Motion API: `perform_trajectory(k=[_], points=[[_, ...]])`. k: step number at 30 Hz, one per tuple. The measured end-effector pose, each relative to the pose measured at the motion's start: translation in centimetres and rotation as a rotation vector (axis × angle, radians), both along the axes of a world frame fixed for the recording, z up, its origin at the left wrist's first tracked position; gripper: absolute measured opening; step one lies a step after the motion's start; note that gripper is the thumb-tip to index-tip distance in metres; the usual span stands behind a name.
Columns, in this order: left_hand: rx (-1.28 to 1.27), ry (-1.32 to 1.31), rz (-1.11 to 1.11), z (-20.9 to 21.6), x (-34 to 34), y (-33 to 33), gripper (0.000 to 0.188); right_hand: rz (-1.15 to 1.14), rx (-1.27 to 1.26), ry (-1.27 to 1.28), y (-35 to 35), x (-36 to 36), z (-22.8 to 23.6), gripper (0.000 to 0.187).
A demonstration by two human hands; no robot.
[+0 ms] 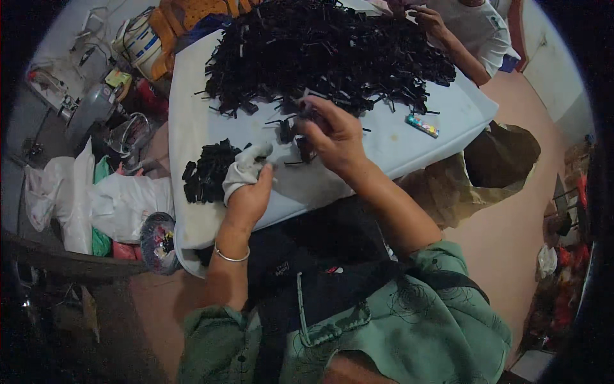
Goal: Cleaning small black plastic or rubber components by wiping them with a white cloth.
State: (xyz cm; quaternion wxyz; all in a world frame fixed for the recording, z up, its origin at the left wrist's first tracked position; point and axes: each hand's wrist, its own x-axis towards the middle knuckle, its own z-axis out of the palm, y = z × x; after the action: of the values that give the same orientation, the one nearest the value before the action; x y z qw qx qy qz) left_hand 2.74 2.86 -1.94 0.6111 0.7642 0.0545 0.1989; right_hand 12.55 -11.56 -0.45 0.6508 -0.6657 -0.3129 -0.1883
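My right hand (337, 133) is above the light-topped table, thumb and fingers closed around a small black part (306, 115) that is blurred. Beside those fingers lie a few more black pieces (286, 131). Lower and to the left, my left hand (248, 192) has white fabric (248, 165) over its curled fingers. It looks like a partial glove or wrapped cloth; what the fingers hold is hidden. Against that hand's left side sits a small pile of black parts (210, 171). A far larger heap of black parts with thin strips (320, 54) covers the table's far side.
A colourful small tube (422, 126) lies on the table (384, 144) to the right. Across the table is another person's hand (430, 22) at the heap. An open brown sack (441, 192) stands at right. White bags (131, 205) and a dark basin (158, 243) are at left.
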Motion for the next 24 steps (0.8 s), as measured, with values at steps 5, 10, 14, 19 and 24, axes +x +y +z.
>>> perform_trajectory(k=[5, 10, 14, 19, 24], points=[[-0.276, 0.101, -0.212, 0.9, -0.6, 0.0, 0.026, 0.179, 0.174, 0.173, -1.7, -2.4, 2.4, 0.025], [-0.213, 0.062, -0.206, 1.7, -2.1, -2.0, 0.032, 0.201, -0.383, 0.264, -4.0, -5.2, 0.4, 0.02], [-0.14, 0.169, -0.369, 0.4, -5.1, -3.5, 0.037, 0.342, -0.442, 0.439, -4.1, -7.2, -2.1, 0.021], [-0.31, 0.253, -0.29, 0.7, -6.4, -3.2, 0.031, 0.396, -0.433, 0.308, -4.0, -8.1, -1.2, 0.019], [-0.216, 0.068, -0.245, -0.3, -6.6, -2.8, 0.026, 0.522, -0.352, -0.219, -2.7, -9.1, -0.4, 0.023]])
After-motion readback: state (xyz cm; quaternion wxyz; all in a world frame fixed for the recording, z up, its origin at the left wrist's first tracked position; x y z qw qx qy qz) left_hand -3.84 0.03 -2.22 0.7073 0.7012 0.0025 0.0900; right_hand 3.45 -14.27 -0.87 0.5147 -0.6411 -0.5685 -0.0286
